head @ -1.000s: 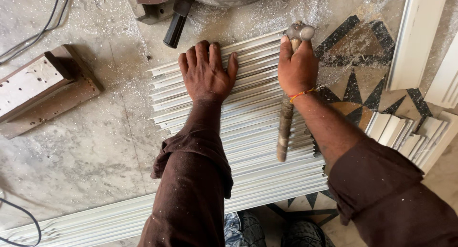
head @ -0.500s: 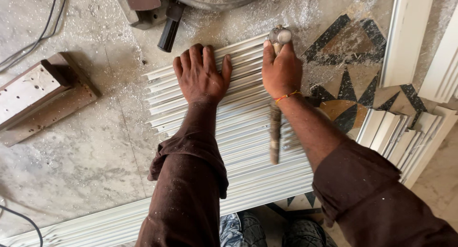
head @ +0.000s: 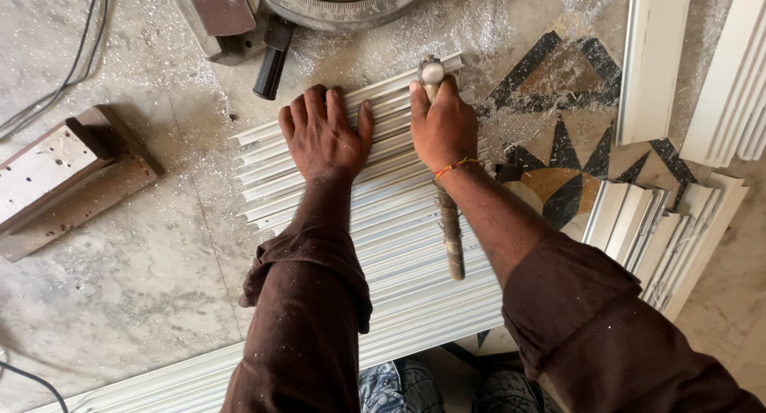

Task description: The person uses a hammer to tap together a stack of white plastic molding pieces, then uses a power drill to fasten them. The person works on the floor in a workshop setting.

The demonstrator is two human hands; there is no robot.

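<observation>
My flat open left hand (head: 325,135) and hammer-gripping right hand (head: 444,128) have slid leftward across the white ribbed metal strips (head: 383,221), the wooden-handled hammer (head: 447,213) moving along.

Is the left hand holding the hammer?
No, the left hand lies flat and open on the white strips; the right hand grips the hammer.

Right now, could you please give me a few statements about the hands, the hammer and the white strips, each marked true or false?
1. The left hand lies flat, palm down, on the white strips. True.
2. The right hand holds the hammer at the far end of its handle. False: its grip is close to the head.
3. The hammer's handle points back toward the person. True.
4. The black cables cross the strips. False: they lie on the floor to the left.
</observation>
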